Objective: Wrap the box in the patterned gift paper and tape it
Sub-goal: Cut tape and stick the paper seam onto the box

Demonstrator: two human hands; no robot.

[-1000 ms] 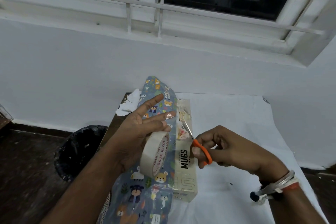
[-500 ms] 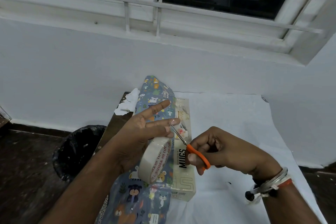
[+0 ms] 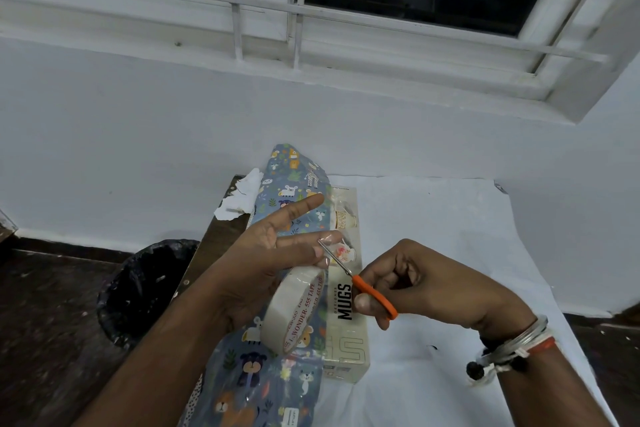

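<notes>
A bin (image 3: 145,288) stands left of the table (image 3: 450,218). The left hand (image 3: 256,263), fingers straight, holds the tape (image 3: 294,312) at its palm above the paper (image 3: 273,378), a strip stuck to its fingertips. The box (image 3: 346,340) lies against the paper's right side. The right hand (image 3: 426,284) grips scissors (image 3: 367,291), blades at the strip.

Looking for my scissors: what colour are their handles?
Orange handles on the scissors, seen in the head view.

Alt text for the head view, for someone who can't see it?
The right hand holds orange-handled scissors to a tape strip on the left hand, which carries the tape roll, above a mug box beside patterned gift paper.
</notes>
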